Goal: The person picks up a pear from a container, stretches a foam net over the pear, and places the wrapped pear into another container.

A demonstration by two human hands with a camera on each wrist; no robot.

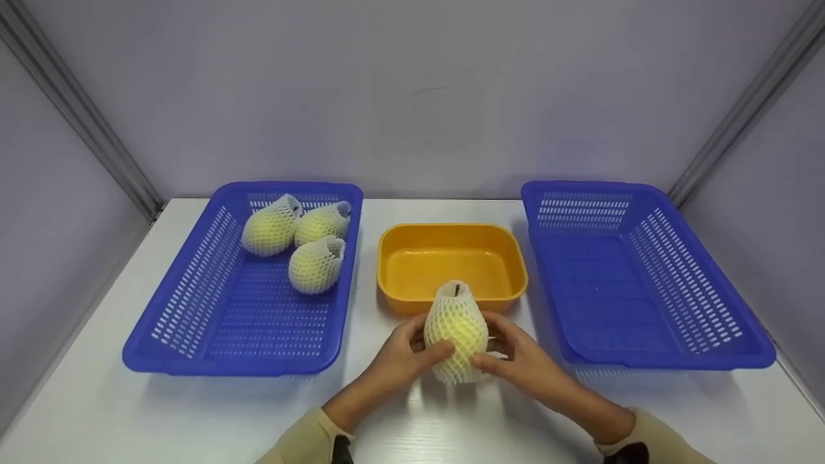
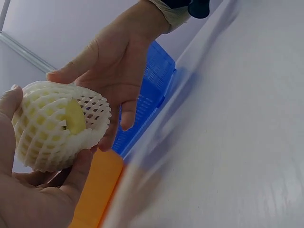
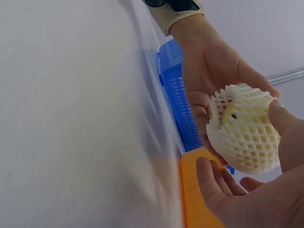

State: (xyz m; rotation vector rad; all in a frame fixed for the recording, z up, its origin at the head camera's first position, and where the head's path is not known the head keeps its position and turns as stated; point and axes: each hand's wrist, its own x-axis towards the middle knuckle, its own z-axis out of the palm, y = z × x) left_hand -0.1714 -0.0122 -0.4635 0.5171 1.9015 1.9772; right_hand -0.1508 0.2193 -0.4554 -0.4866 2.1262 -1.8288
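Both hands hold a yellow pear (image 1: 456, 335) in a white foam net, upright with its stem at the netting's open top. It is raised at the near edge of the orange basin. My left hand (image 1: 403, 357) grips one side, thumb across the front. My right hand (image 1: 525, 364) cups the other side, thumb tip against the net. In the left wrist view the pear (image 2: 50, 126) shows its blossom end through the netting's lower opening. The right wrist view shows the same end of the pear (image 3: 247, 130), with the left palm (image 3: 209, 71) behind it.
On the left, a blue basket (image 1: 351, 283) contains three netted pears (image 1: 271, 231). An orange basin (image 1: 451, 230) stands in the middle with nothing seen inside. To the right is another blue basket (image 1: 599, 303), no fruit visible in it. Pale panels (image 1: 412, 129) enclose the white table (image 1: 193, 412).
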